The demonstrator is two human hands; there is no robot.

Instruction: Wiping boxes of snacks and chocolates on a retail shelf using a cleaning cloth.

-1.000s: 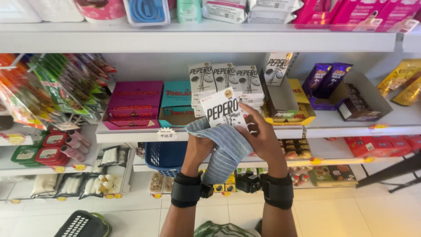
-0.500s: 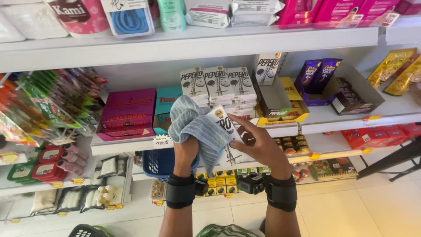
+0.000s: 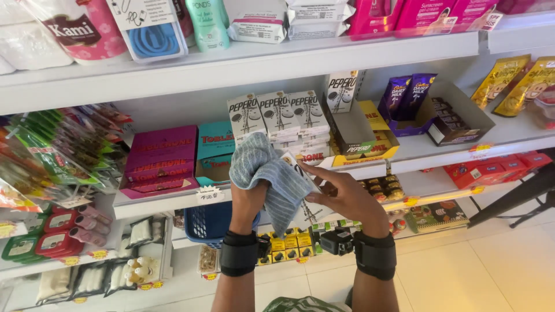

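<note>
My left hand grips a blue-grey striped cloth and presses it over a small white snack box. My right hand holds that box from the right, fingers spread along its edge. The cloth hides most of the box. Both hands are raised in front of a shop shelf, just below a row of matching white snack boxes. Each wrist carries a black band.
Pink and teal flat boxes lie left of the hands. Purple chocolate bars and gold packets stand to the right. A blue basket sits on the lower shelf. Tissue and toiletry packs fill the top shelf. White floor tiles lie below.
The cloth has moved up from under the box to cover its front, and the box has tilted. The view has shifted closer to the shelf.
</note>
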